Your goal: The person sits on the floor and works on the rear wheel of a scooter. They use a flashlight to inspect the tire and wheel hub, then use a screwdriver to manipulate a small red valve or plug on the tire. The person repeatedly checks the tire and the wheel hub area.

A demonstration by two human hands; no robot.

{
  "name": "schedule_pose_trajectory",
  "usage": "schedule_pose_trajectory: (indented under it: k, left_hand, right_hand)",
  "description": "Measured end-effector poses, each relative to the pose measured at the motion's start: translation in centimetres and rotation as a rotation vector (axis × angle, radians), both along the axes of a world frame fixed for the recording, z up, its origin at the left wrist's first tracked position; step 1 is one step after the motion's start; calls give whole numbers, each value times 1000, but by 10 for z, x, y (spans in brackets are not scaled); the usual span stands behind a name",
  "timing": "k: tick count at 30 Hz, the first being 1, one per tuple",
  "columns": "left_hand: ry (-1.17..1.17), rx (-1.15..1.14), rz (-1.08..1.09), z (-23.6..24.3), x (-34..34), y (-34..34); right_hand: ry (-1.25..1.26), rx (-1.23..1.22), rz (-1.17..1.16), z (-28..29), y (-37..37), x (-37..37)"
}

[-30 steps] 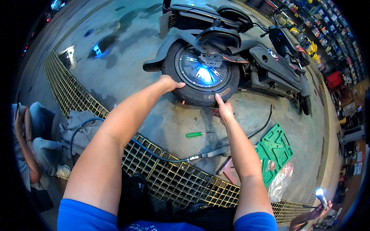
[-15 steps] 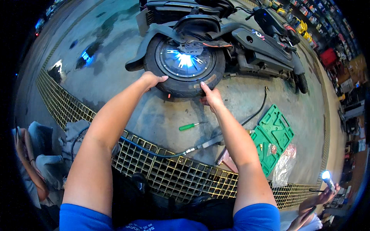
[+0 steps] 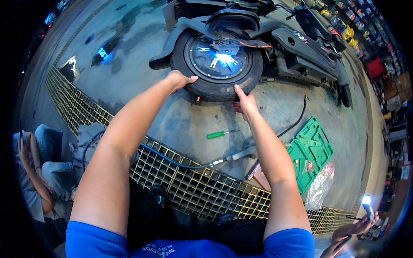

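Reaching forward, left hand (image 3: 177,80) and right hand (image 3: 247,103) gripping the tire (image 3: 211,92), thumbs (image 3: 237,89) on top.

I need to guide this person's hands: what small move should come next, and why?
I'd probably turn the tire slightly toward the right hand, to centre the small orange piece: it sticks out at the tire's near edge, closer to the left hand, and both thumbs already rest on the sidewall.
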State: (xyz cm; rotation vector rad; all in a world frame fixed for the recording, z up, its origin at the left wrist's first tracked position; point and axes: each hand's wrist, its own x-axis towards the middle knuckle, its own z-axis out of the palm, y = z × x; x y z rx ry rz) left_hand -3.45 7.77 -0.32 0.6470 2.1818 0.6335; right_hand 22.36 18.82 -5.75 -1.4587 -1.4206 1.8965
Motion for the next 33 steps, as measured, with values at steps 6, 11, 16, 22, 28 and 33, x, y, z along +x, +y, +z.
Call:
schedule_pose_trajectory:
  k: [6, 11, 16, 22, 28, 33]
  left_hand:
    - [10, 61, 15, -17, -6, 0]
    - [6, 62, 24, -15, -6, 0]
    - [44, 7, 27, -10, -1, 3]
    - [-3, 26, 84, 2, 9, 1]
    - [-67, 94, 131, -9, 12, 6]
    - [-72, -29, 77, 1, 8, -2]
  right_hand:
    - [321, -232, -138, -12, -28, -25]
    - [478, -190, -268, -15, -36, -37]
    - [495, -107, -327, -25, -35, -41]
    - [497, 1, -391, -37, -28, -46]
    - [520, 77, -391, -45, -22, -43]
    - [450, 28, -328, -21, -32, -41]
